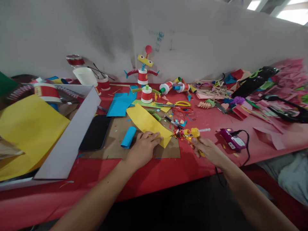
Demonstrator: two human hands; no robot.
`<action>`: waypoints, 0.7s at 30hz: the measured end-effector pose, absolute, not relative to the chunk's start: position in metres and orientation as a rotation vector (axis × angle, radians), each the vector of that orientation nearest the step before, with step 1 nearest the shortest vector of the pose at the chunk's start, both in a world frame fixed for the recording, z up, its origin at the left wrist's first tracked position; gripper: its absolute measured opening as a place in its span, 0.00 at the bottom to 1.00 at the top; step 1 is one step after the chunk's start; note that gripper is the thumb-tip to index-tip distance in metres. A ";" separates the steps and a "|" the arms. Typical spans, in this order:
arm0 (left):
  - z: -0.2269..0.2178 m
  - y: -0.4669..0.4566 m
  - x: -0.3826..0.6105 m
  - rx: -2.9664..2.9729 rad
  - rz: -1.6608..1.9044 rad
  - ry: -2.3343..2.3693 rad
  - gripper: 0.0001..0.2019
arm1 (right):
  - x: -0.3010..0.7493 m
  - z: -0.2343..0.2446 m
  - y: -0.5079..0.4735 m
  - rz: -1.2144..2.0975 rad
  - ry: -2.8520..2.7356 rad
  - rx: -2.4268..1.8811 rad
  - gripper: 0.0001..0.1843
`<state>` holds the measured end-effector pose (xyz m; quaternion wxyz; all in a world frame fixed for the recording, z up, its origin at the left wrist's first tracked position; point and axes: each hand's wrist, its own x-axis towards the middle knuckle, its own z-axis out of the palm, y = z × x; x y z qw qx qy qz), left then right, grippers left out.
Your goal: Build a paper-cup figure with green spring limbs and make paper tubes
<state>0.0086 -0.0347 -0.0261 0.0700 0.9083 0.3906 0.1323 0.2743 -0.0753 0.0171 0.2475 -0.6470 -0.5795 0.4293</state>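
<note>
My left hand [143, 148] lies flat with its fingers stretched over a yellow paper strip [146, 120], pressing its near part against a brown cardboard sheet [109, 142]. My right hand [207, 148] is wrapped round a yellow hot glue gun [191, 133]. A clear glue stick [204, 130] pokes out of its back, and its nozzle end points left at the strip's right end. Whether the nozzle touches the paper I cannot tell. A blue paper roll [128, 137] rests left of my left hand. Beyond the strip lie yellow-handled scissors [182, 103] and a pen [169, 120].
A black phone [95, 133] lies beside a white box [72, 141] holding yellow paper. Paper-cup figures [142, 77] stand at the back. On the right are a purple power adapter [233, 140] with a black cord and piles of pink paper [292, 77].
</note>
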 end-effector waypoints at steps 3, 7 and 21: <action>-0.026 -0.035 0.008 2.740 0.400 1.174 0.24 | 0.276 0.018 -0.072 1.145 -1.549 -1.745 0.27; -0.027 -0.034 0.008 2.747 0.390 1.178 0.25 | 0.280 0.011 -0.070 1.117 -1.557 -1.732 0.25; -0.028 -0.034 0.008 2.743 0.395 1.177 0.23 | 0.281 0.020 -0.078 1.095 -1.579 -1.694 0.30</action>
